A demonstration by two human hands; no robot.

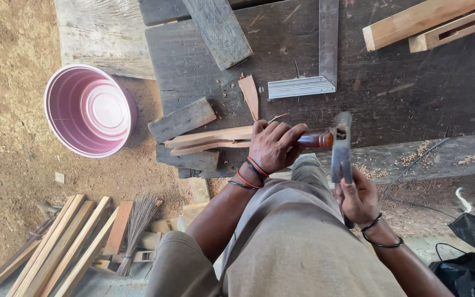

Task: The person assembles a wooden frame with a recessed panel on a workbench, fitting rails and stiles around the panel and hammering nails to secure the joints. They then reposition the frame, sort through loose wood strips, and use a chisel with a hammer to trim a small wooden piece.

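I see the dark workbench (413, 93) ending at its near edge just past my knees, with bare boards between the steel square (325, 60) and the pale timber (413, 25). A pink bucket (89, 110) stands off to the left. My left hand (273, 146) clamps the chisel (314, 139) on the wood strip (210, 140); my right hand (358, 198) grips the hammer (341, 146), head at the chisel's butt.

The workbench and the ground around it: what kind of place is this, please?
Most likely an open-air carpentry workshop. A metal square lies on the worn workbench, the right hand holds a hammer, and wooden slats lie on the dirt ground.
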